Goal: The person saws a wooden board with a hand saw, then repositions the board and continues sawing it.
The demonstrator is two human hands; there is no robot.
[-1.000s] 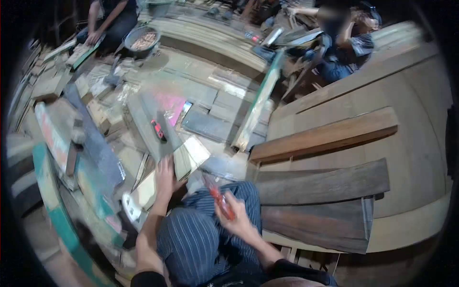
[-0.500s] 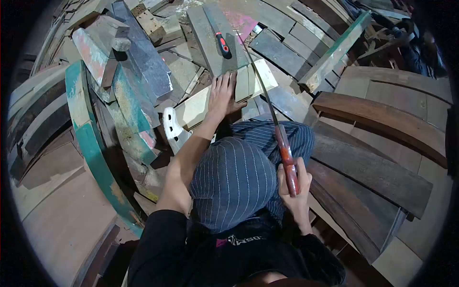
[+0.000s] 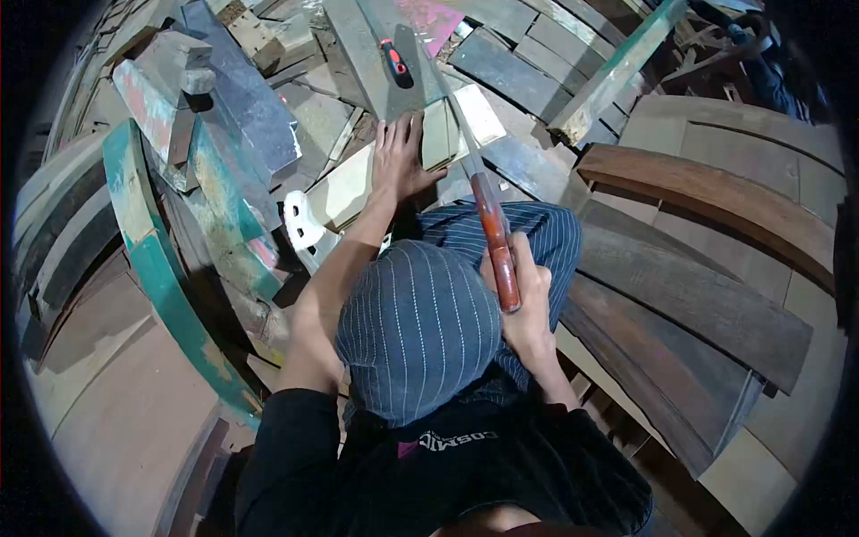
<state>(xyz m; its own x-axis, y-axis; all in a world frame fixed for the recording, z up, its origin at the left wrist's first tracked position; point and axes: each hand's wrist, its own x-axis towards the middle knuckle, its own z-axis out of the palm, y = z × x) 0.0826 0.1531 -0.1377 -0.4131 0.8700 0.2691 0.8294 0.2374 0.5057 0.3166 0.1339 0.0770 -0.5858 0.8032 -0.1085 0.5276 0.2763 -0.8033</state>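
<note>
My right hand is closed around the red-brown handle of a handsaw. Its long blade, smeared by motion, points away from me and lies along the right side of a pale wooden board. On that board my left hand bears down, fingers over the top and thumb out along the near edge. Beneath it runs a lighter plank, crosswise. Beyond the fingers, a tool with a red-and-black handle rests on a thick grey beam.
Wood offcuts lie all around. Left are a green-painted curved piece and a blue-grey beam; right, a brown curved piece and dark planks. A white slotted object stands beside my left forearm.
My right hand has drawn the saw toward my left, and its handle is now nearer the middle. The whole view has shifted slightly. My left hand stays on the board.
</note>
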